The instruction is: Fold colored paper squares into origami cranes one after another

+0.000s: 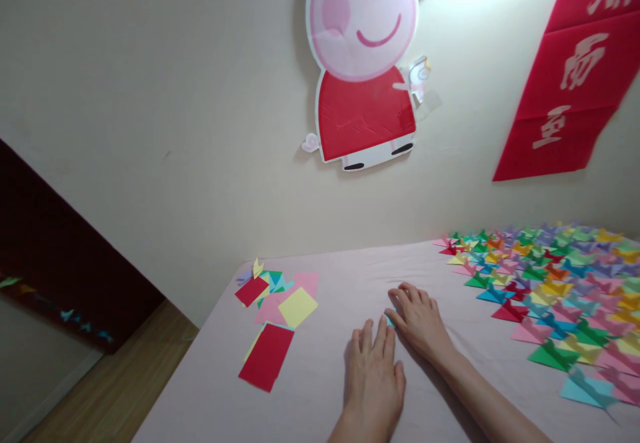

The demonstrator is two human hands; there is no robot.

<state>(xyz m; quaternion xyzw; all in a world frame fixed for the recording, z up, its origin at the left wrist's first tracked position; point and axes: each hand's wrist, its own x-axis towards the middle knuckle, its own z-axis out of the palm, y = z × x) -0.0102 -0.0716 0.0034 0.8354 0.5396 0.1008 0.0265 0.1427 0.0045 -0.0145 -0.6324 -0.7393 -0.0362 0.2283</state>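
A small piece of light blue paper (391,320) lies on the pale pink cloth, largely hidden by fingers. My right hand (423,323) is bent over it, with the thumb against the paper and the other fingers close together. Just to the left, my left hand (373,370) rests palm down with its fingers stretched out. Its index fingertip reaches the paper's near edge, and I cannot make out anything held in it. How the paper is folded cannot be seen.
Several folded paper cranes (555,354) in many colours stand in rows at the right. Left of my hands lie red sheets (267,358), a yellow sheet (298,308) and pink sheets. The cloth-covered surface (210,390) ends at the left above a wooden floor; a wall (215,163) rises behind.
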